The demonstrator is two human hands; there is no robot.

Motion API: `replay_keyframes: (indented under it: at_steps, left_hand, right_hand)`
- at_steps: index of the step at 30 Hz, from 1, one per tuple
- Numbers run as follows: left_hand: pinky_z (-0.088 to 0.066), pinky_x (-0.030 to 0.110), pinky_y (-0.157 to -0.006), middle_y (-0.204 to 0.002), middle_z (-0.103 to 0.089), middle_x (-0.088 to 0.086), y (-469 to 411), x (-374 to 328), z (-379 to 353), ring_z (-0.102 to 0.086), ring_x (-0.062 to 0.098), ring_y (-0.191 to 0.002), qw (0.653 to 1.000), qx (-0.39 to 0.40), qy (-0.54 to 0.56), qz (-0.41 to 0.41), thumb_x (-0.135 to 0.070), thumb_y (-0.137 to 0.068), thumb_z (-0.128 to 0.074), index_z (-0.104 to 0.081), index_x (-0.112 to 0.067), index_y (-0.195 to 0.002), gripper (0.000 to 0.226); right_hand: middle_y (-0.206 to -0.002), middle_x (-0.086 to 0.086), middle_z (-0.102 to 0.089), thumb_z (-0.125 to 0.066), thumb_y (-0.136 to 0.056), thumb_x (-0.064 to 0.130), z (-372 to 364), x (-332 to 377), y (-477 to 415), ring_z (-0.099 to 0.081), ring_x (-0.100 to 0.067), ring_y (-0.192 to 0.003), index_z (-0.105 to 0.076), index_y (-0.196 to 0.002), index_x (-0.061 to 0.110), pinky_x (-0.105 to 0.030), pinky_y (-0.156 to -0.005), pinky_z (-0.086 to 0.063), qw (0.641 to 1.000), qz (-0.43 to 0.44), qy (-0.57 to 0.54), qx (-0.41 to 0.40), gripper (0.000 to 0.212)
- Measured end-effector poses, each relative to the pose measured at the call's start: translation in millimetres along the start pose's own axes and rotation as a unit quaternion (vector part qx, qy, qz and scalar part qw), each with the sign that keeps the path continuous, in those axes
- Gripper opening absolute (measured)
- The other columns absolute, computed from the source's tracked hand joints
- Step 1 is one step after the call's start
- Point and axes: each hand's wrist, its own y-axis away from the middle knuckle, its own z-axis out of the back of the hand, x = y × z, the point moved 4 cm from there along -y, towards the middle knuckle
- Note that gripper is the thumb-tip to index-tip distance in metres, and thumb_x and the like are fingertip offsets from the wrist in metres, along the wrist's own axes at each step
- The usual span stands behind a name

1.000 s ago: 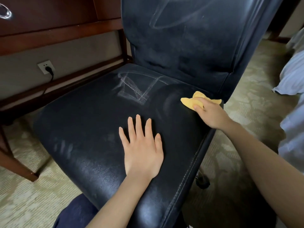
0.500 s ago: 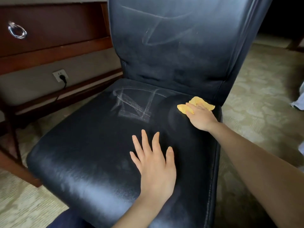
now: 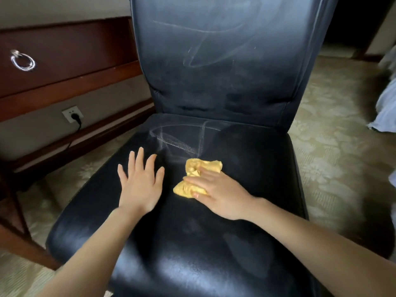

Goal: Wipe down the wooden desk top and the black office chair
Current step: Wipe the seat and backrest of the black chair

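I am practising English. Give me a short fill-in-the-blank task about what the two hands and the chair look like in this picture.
1. The right hand presses a ____ cloth onto the chair seat.
2. The left hand lies flat on the seat, to the ____ of the cloth.
3. The desk drawer has a metal pull in the shape of a ____.

Missing words: yellow; left; ring
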Motion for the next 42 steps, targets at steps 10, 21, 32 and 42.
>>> replay_keyframes:
  at_steps: [10, 21, 32, 42]
  left_hand:
    - [0.011, 0.046, -0.114, -0.160, 0.005, 0.002, -14, 16, -17, 0.017, 0.016, -0.144, 0.999, 0.014, -0.009, -0.029, -0.053, -0.094, -0.015, -0.015, -0.024, -0.150, 0.063]
    - [0.011, 0.041, -0.116, -0.160, 0.001, 0.002, -12, 15, -18, 0.015, 0.017, -0.145, 0.999, 0.010, -0.029, -0.030, -0.057, -0.092, -0.009, -0.014, -0.024, -0.150, 0.067]
    - [0.010, 0.045, -0.116, -0.160, 0.001, 0.005, -16, 16, -22, 0.016, 0.021, -0.145, 0.997, 0.006, -0.078, -0.016, -0.055, -0.090, -0.003, -0.011, -0.023, -0.150, 0.068]
    - [0.008, 0.048, -0.116, -0.159, -0.002, 0.007, -10, 17, -21, 0.011, 0.024, -0.146, 0.996, 0.012, -0.090, -0.023, -0.052, -0.093, -0.005, -0.014, -0.021, -0.150, 0.066]
  right_hand:
    - [-0.152, 0.028, -0.009, -0.019, -0.097, 0.057, 14, -26, 93, 0.006, 0.014, -0.138, -0.004, -0.142, 0.057, -0.011, -0.113, 0.006, 0.998, 0.004, 0.029, 0.063, 0.047]
    - [-0.157, 0.008, -0.018, -0.033, -0.101, 0.041, 36, -112, 0, -0.010, -0.010, -0.145, -0.012, -0.145, 0.045, -0.038, -0.119, -0.008, 0.990, -0.140, 0.005, 0.020, 0.049]
    - [-0.153, -0.009, -0.027, -0.029, -0.103, 0.037, 49, -149, -73, -0.025, -0.026, -0.140, -0.023, -0.149, 0.029, -0.040, -0.112, -0.018, 0.952, -0.296, 0.013, -0.078, 0.047]
    - [-0.154, 0.011, -0.026, -0.037, -0.099, 0.042, 23, -77, 38, -0.014, -0.007, -0.142, -0.022, -0.144, 0.046, -0.024, -0.113, -0.010, 0.996, -0.088, -0.019, 0.011, 0.048]
